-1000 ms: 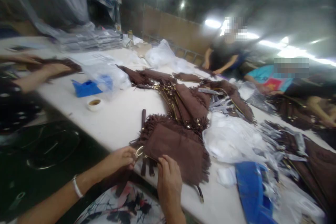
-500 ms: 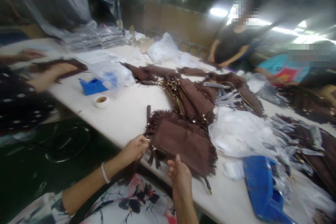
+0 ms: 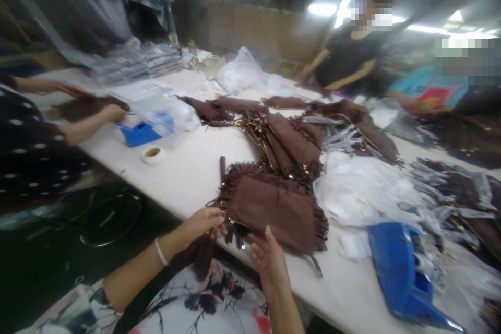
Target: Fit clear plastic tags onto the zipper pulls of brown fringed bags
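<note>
A brown fringed bag (image 3: pixel 274 209) lies flat at the table's near edge, its zip side towards me. At its left corner, my left hand (image 3: pixel 207 223) is closed in a pinch on the small gold clasp; the fingers partly hide it. Dark strap material (image 3: pixel 204 255) hangs below that hand over the edge. My right hand (image 3: pixel 271 261) is open, palm up, with its fingertips by the bag's near zip edge. Just behind lies a pile of similar brown bags (image 3: pixel 289 141) with gold zips and clips.
A tape roll (image 3: pixel 152 155) and a blue tape dispenser (image 3: pixel 141 133) lie left. Clear plastic bags (image 3: pixel 364 188) and a larger blue dispenser (image 3: pixel 403 266) are on the right. A co-worker in a polka-dot sleeve (image 3: pixel 35 141) handles a brown item; two other people stand across the table.
My left hand has shifted slightly along the bag's corner hardware. My right hand's fingers have opened a little. The co-worker's hands at left have moved on their brown item.
</note>
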`<state>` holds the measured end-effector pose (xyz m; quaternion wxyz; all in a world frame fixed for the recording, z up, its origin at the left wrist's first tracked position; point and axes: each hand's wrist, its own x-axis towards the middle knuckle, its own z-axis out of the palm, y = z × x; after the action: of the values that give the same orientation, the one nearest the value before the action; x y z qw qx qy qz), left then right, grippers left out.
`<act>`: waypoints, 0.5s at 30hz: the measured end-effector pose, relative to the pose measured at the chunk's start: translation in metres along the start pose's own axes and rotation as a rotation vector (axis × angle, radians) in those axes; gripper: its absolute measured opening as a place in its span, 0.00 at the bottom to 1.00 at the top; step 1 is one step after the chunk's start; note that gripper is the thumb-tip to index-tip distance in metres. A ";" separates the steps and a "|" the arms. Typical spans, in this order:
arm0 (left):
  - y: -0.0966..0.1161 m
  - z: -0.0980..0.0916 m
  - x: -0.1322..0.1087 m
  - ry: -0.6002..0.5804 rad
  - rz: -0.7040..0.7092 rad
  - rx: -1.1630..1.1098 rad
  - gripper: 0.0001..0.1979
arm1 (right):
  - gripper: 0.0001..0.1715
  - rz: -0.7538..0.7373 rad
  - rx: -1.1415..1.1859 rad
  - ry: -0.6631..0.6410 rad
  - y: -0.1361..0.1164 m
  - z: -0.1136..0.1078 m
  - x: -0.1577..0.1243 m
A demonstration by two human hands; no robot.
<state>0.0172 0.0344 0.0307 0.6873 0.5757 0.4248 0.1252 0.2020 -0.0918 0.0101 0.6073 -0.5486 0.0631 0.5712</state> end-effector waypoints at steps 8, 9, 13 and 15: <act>0.015 0.000 0.009 0.086 -0.013 -0.006 0.20 | 0.30 -0.079 0.124 0.104 -0.009 0.000 0.000; 0.016 -0.001 0.010 0.078 0.003 0.001 0.19 | 0.29 -0.083 0.113 0.097 -0.011 -0.001 -0.002; 0.023 -0.003 0.012 0.077 0.069 -0.009 0.14 | 0.26 -0.062 0.116 0.077 -0.022 0.003 -0.011; 0.028 -0.004 0.014 0.101 0.088 -0.025 0.13 | 0.24 -0.084 0.144 0.046 -0.028 0.009 -0.011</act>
<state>0.0318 0.0547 0.0495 0.6658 0.5783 0.4316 0.1897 0.2150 -0.0852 0.0381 0.6673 -0.5184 0.0948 0.5263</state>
